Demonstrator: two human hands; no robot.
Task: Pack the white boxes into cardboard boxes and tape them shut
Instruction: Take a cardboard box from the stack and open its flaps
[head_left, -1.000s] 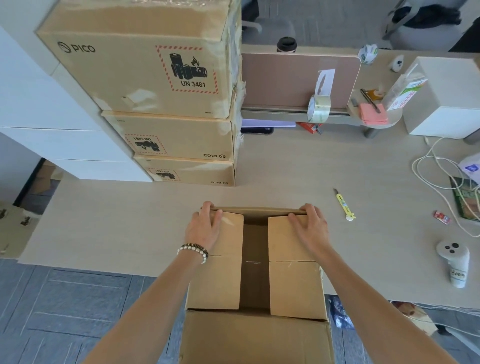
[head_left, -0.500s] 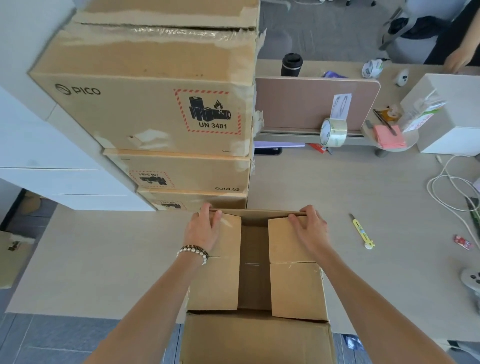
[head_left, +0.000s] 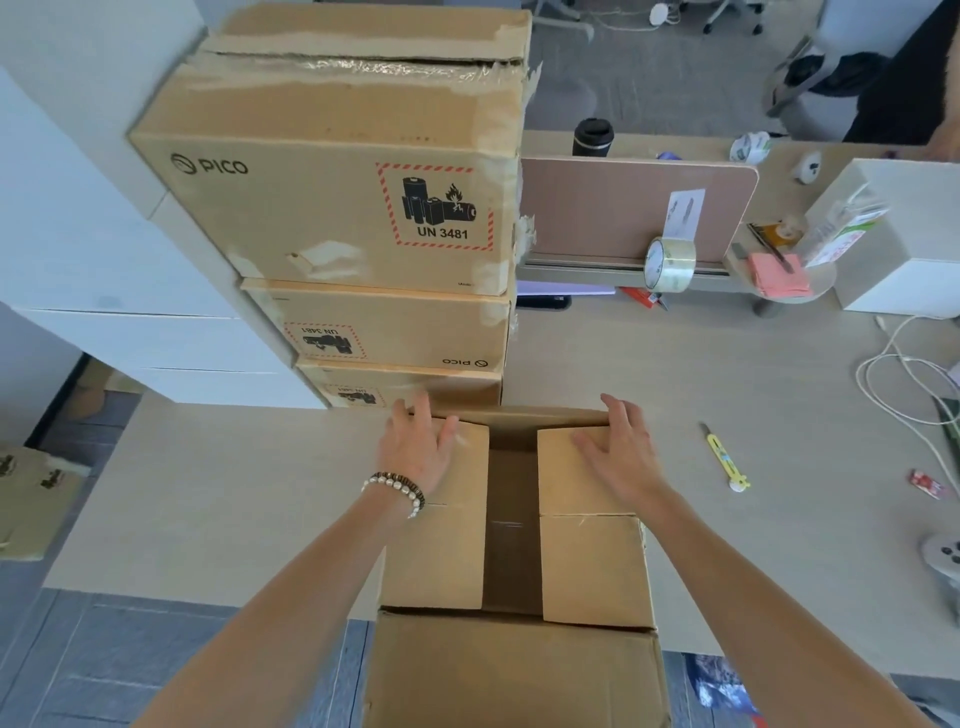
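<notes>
You have one view only, a wide-angle camera on your head, looking forward and steeply down over your forearms. It sits close above the open box at the near edge of the desk. The far desk and floor beyond curve away at the top.

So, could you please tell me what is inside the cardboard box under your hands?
Between the two side flaps of the cardboard box only a dark gap shows. The flaps, under the left hand and right hand, cover everything else.
</notes>
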